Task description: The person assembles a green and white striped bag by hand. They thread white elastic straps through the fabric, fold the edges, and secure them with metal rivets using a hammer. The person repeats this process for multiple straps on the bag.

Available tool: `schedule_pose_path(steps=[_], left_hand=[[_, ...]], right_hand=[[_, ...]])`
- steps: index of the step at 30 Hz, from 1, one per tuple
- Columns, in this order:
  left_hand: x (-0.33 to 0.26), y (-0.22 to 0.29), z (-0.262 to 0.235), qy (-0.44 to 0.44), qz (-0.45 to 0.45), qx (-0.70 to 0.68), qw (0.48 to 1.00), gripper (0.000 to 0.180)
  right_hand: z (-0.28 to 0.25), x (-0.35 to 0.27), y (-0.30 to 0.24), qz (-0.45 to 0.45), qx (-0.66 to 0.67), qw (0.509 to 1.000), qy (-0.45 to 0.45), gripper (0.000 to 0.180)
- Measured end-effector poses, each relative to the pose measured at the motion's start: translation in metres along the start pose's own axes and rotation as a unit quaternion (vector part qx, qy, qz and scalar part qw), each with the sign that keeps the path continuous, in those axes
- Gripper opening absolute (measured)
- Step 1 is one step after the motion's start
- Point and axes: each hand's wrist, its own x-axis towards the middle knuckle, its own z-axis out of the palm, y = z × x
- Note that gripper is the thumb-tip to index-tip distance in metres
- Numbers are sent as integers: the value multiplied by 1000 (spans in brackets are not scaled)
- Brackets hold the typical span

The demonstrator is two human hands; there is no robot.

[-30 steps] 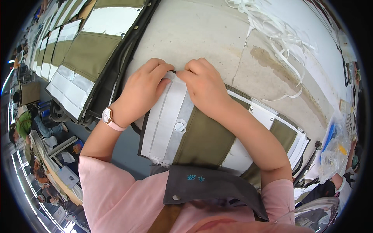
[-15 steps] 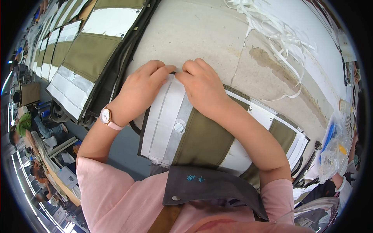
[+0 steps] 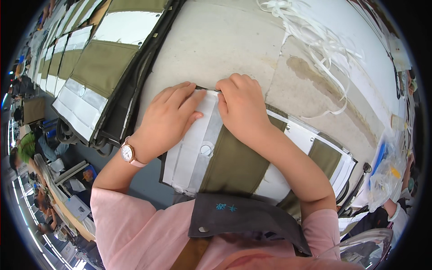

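Note:
An olive-and-white fabric panel (image 3: 237, 162) with a dark edge and a round snap lies on the table in front of me. My left hand (image 3: 171, 112) rests over its far left corner, fingers stretched out and thumb apart on the white strip. At the far edge, my right hand (image 3: 243, 101) has its thumb and bent fingers closed on the panel's rim. A short stretch of dark edging shows between the two hands. The right part of the panel passes beneath my right forearm.
A stack of similar olive-and-white panels (image 3: 105, 67) stands at the left, with dark loops hanging from it. Tangled white strips (image 3: 321, 49) lie on the pale table (image 3: 216, 40) at the far right. A clear plastic bag (image 3: 387, 180) sits at the right edge.
My hands, close together at the far corner before, have moved apart. The left fingers have let go of the edge and spread flat; the right hand has shifted right along the rim.

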Motion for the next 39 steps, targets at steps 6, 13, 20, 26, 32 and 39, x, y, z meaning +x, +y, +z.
schedule_pose_path(steps=[6,13,20,26,32,39], left_hand=[[0,10,2,-16,-5,42,999,51],[1,15,-1,-41,-14,78,996,55],[-3,15,5,-22,-10,82,996,56],[-4,11,12,3,-15,67,998,53],[0,13,4,-24,-20,68,997,52],[-2,14,6,5,-19,65,998,52]], right_hand=[[-5,10,-2,33,-26,997,-62,11],[-10,0,9,-49,80,995,-35,9],[-6,-3,10,-38,99,994,-7,9],[-10,-4,15,-68,92,993,-41,13],[-10,-5,13,-152,6,988,-23,14],[-10,-6,10,-180,-59,982,-20,24]])
